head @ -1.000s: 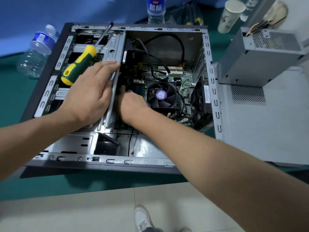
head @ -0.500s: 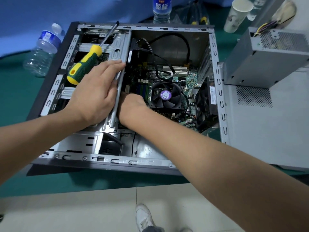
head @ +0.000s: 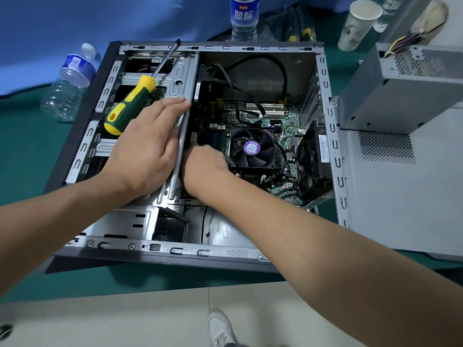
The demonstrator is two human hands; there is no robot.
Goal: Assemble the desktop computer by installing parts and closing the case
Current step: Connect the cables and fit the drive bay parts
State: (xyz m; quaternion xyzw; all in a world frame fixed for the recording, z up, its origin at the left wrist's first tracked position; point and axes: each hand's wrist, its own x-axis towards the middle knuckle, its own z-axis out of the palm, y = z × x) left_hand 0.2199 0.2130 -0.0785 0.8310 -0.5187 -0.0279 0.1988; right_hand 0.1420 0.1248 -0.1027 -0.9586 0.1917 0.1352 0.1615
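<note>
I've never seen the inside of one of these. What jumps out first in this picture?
The open computer case lies on its side on the green table, its black CPU fan with a purple sticker showing in the middle. A yellow-and-green screwdriver rests on the metal drive cage at the left, where the left hand lies flat, while the right hand reaches down beside the fan. A grey power supply sits outside the case at the right.

Both bare forearms reach forward and inward, wrists close together. The left hand (head: pixel 145 149) lies palm down, fingers straight and together, pointing right. The right hand (head: pixel 204 166) bends down at the wrist, knuckles up, its fingers curled out of sight.
</note>
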